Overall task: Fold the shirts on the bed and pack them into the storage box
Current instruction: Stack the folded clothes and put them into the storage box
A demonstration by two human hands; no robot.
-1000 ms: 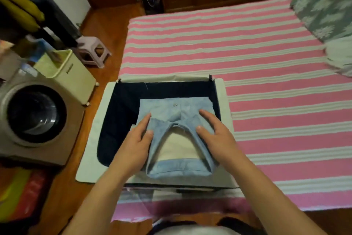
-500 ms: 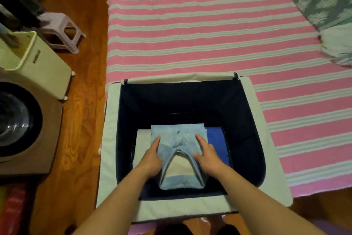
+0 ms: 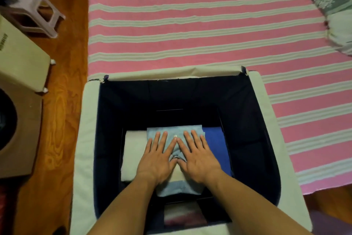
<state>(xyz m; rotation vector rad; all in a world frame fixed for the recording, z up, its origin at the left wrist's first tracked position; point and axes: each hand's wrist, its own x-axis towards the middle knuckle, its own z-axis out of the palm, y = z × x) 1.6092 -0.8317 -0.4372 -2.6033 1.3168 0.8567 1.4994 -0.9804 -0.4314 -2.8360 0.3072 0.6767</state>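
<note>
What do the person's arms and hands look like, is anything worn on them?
Both forearms are bare as far as the picture shows, with no sleeves in view. The left hand and the right hand wear no gloves, and no watch, bracelet or ring shows on the wrists or fingers. The fingernails look short and plain.

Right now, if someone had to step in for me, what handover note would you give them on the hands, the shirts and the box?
Left hand: open, flat on the light blue shirt.
Right hand: open, pressing the same shirt.
Light blue shirt: folded, inside the storage box, lying over a white folded item and a dark blue folded item.
Done: this shirt is folded and packed.
Left: lift both hands out. No loose shirts show on the visible part of the bed; check outside the view.
</note>
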